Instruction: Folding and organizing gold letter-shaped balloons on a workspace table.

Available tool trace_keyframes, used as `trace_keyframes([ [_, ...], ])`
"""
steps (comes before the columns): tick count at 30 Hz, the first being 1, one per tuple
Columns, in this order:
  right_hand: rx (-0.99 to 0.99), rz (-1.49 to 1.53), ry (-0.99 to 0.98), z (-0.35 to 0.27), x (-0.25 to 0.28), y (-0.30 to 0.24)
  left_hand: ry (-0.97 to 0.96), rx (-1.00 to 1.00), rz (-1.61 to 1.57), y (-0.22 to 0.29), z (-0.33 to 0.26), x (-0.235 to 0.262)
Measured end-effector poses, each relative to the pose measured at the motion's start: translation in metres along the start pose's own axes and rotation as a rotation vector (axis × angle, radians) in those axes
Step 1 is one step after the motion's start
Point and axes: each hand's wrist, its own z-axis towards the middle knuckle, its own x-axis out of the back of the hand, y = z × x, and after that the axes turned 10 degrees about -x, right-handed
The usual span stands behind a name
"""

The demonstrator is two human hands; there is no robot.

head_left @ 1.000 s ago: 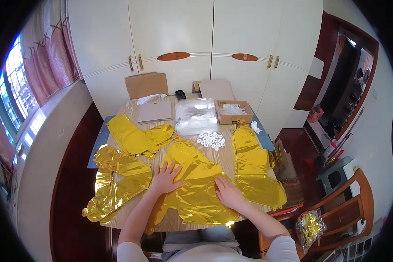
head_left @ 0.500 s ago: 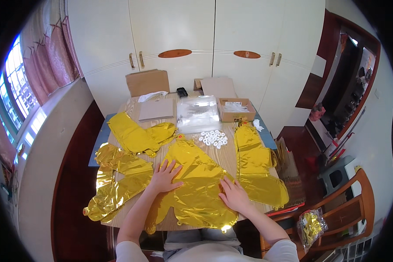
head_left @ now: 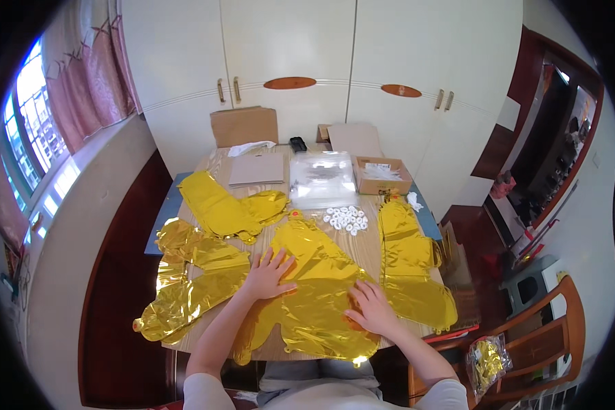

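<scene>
Writing: the brown box [head_left: 389, 186] at the back of the table [head_left: 371, 242] has dark marks on it, too small for me to read.
My left hand [head_left: 265, 279]: it lies flat on the left part of the middle gold foil [head_left: 314, 270], fingers spread wide, thumb pointing to the right.
My right hand [head_left: 376, 313]: it rests on the right part of the same foil, fingers a little bent, thumb stuck out away from them.
Middle gold foil: it is on the table right in front of me, under both my hands, and goes down to the near edge.
Side gold foils [head_left: 410, 253]: two lie on the left and one lies on the right.
White rings [head_left: 346, 220]: they sit in a small pile, past my right hand.
Clear plastic [head_left: 321, 184]: it lies flat and shiny, just beside the brown box.
Chair [head_left: 570, 321]: it stands on my right, with a see-through bag [head_left: 488, 362] of gold stuff.
</scene>
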Motion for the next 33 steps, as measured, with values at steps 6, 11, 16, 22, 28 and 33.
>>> trace_keyframes([
  [6, 0.228, 0.038, -0.095, 0.089, 0.005, -0.053, 0.176, 0.13, -0.039, -0.062, -0.002, 0.008],
  [11, 0.422, 0.128, -0.166, 0.218, -0.039, -0.118, 0.439, 0.367, -0.224, -0.151, -0.008, 0.015],
  [16, 0.377, 0.001, -0.212, 0.314, -0.108, -0.171, 0.778, 0.551, -0.372, -0.203, -0.025, -0.013],
  [22, 0.382, -0.173, -0.231, 0.348, -0.157, -0.172, 0.839, 0.574, -0.392, -0.2, -0.026, -0.03],
  [28, 0.355, -0.153, -0.154, 0.349, -0.159, -0.173, 0.918, 0.545, -0.297, -0.2, -0.029, -0.036],
  [33, 0.221, 0.144, -0.03, 0.351, -0.164, -0.163, 0.814, 0.604, -0.372, -0.196, -0.028, -0.03],
])
